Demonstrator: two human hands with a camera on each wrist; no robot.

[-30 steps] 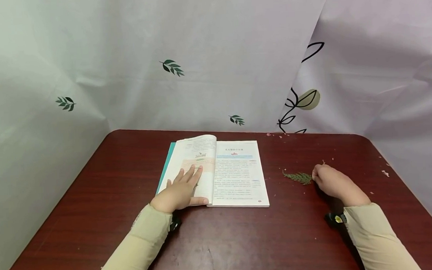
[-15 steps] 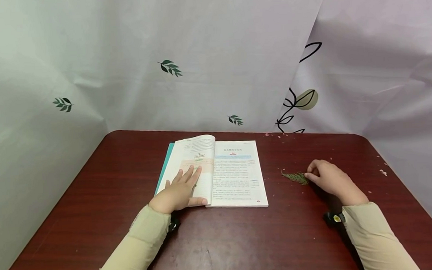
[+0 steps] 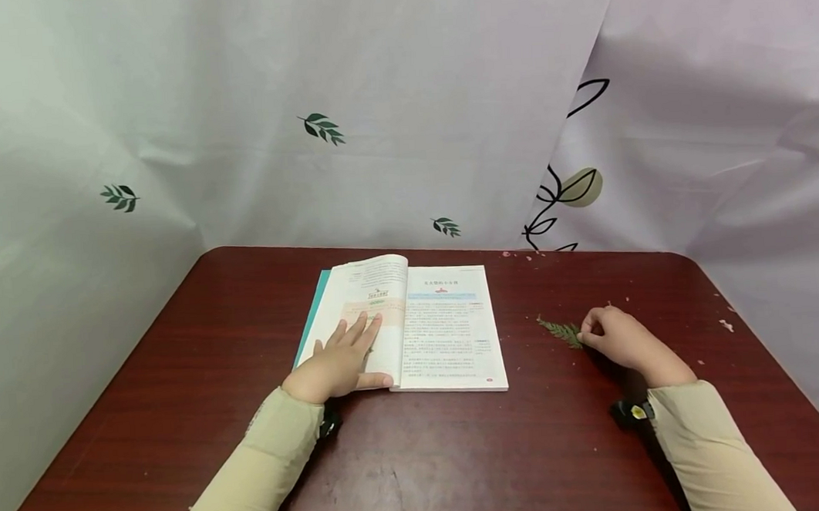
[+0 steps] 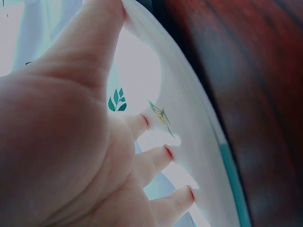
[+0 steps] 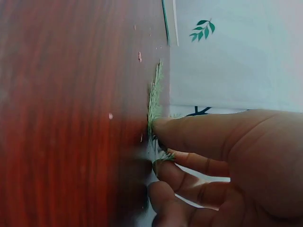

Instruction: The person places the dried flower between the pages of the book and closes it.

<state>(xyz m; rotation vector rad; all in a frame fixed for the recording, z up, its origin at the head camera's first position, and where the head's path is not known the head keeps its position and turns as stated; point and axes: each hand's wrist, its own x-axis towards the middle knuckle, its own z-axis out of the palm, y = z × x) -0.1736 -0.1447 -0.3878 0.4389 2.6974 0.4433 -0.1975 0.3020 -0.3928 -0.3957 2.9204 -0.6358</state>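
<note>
An open book [image 3: 448, 331] lies on the table, its left pages curving up near the spine and a teal cover edge showing at left. My left hand [image 3: 335, 363] rests on the left page, fingers spread and straight. In the left wrist view a small green and yellow plant shape [image 4: 161, 116] shows on the page beside those fingers. To the right of the book, my right hand [image 3: 619, 341] pinches the near end of a green fern leaf [image 3: 561, 331] between thumb and fingers. The leaf's tip points toward the book, close over the table in the right wrist view [image 5: 155, 94].
The dark red table [image 3: 462, 461] has small pink scraps [image 3: 727, 326] scattered on its right side and far edge. A pale curtain [image 3: 375, 134] with printed leaves hangs behind it. Black wrist straps [image 3: 632, 412] sit at both cuffs.
The right hand has shifted slightly left and turned, so its thumb and fingers now show pinching the leaf. The leaf's tip has swung a little away from me. The left hand stays put.
</note>
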